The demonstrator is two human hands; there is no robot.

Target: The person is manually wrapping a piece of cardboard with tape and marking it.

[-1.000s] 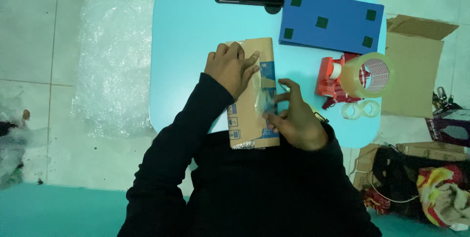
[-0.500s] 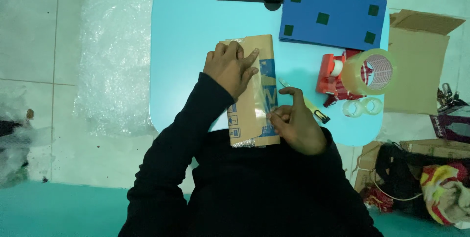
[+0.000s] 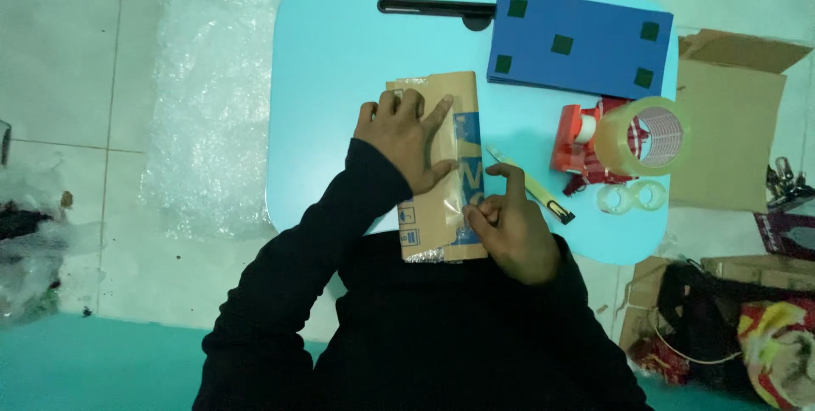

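parcel [image 3: 437, 169] under left hand [image 3: 407, 135], right hand [image 3: 509, 228] beside

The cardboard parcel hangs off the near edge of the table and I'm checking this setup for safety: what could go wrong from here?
1. The cardboard parcel overhangs the table edge; if the left hand lifts, it might tip off.
2. The utility knife lies beside the right hand; a careless sweep could catch it.
3. The tape dispenser sits near the table's right edge and might be knocked off.

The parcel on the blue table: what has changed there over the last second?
The right hand slid from the middle of the parcel to its right edge, uncovering a yellow knife on the table. The left hand stayed flat on the parcel; tape dispenser and blue board stayed put.
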